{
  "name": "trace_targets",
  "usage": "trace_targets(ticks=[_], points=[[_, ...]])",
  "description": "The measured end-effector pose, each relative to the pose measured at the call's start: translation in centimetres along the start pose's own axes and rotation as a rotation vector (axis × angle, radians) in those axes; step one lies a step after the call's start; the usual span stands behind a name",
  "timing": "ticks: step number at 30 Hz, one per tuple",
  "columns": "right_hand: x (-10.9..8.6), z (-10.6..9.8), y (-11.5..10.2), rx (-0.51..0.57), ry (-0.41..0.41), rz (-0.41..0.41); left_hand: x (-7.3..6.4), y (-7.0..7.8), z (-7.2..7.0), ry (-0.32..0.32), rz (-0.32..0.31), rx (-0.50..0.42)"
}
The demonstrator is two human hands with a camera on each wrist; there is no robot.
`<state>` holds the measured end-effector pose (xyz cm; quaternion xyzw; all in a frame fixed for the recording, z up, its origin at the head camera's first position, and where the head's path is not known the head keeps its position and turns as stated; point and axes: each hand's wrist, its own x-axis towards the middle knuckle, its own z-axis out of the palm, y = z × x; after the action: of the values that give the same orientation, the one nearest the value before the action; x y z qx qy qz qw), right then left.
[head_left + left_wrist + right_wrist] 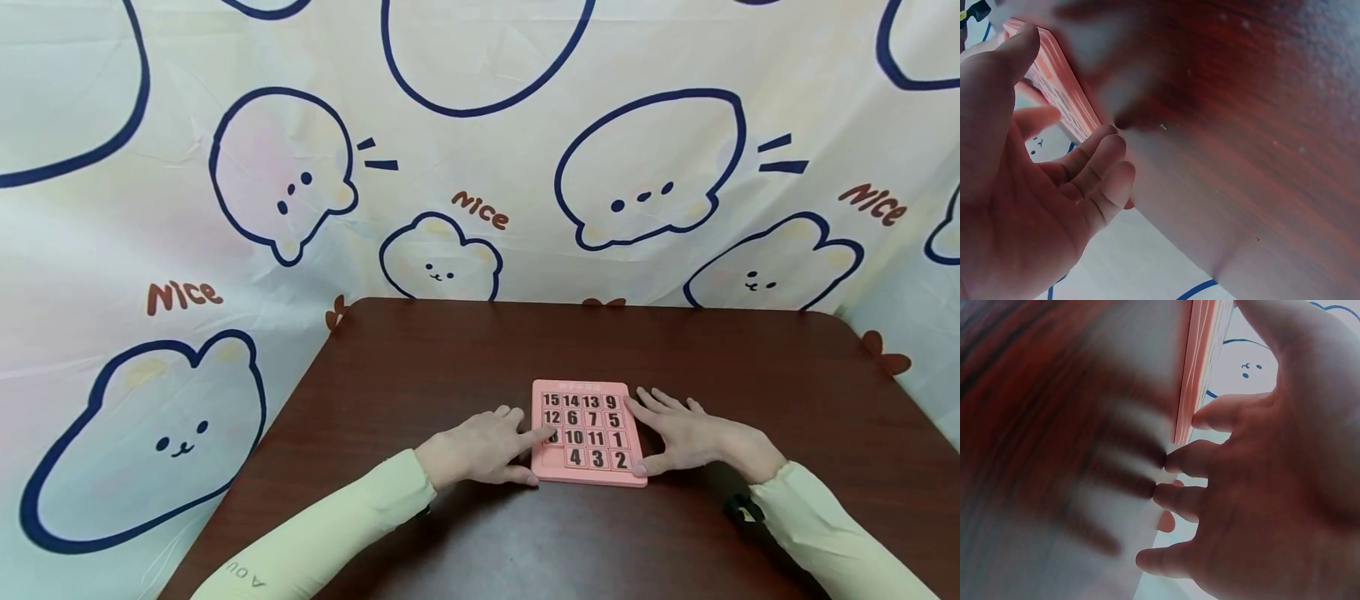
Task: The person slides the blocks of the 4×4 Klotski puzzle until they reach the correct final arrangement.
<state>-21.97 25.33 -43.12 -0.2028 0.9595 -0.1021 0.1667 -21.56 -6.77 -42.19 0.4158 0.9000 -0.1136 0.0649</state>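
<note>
A pink sliding number puzzle [586, 427] lies flat on the table, its black-numbered tiles in rows with a gap at the lower left. My left hand [480, 447] reaches in from the left. Its index fingertip touches the tile marked 8, just above the gap, and partly covers it. The left thumb rests by the lower left corner; the other fingers are loosely bent in the left wrist view. On the opposite side, my right hand [690, 437] spreads its fingers along the puzzle's right edge, thumb at the lower right corner and index fingertip against the upper side.
The dark brown wooden table [450, 350] extends around the puzzle on all sides. Behind it and along its sides hangs a pale cloth [525, 150] printed with blue-outlined cartoon animals. A dark band [744, 508] shows under the right cuff.
</note>
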Motion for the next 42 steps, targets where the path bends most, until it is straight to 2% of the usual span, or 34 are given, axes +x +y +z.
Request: trace_targets(ticks=[3,10,15,21,24,30,37,42], points=[[0.0,-0.1,-0.1,0.016,-0.001,-0.005,0.1,-0.1,-0.1,-0.004,0.003,0.003],[0.2,-0.1,-0.1,0.018,0.001,-0.004,0.2,-0.6,0.1,0.080,0.047,-0.009],[0.3,0.0,0.1,0.020,0.002,-0.005,0.1,-0.6,0.4,0.041,0.015,-0.060],[0.2,0.0,0.2,0.019,0.003,0.003,-0.2,-0.2,0.5,0.014,-0.001,-0.077],[0.2,0.0,0.2,0.027,0.001,0.001,-0.5,0.2,0.5,0.000,-0.003,-0.071],[0.1,0.0,0.1,0.033,-0.001,-0.002,-1.7,1.6,0.4,-0.025,-0.005,0.002],[0.0,0.0,0.2,0.042,0.002,-0.004,-2.9,2.9,0.3,-0.017,0.027,0.063],[0.0,0.0,0.2,0.040,0.002,-0.002,-2.5,2.4,0.0,-0.003,0.028,0.013]])
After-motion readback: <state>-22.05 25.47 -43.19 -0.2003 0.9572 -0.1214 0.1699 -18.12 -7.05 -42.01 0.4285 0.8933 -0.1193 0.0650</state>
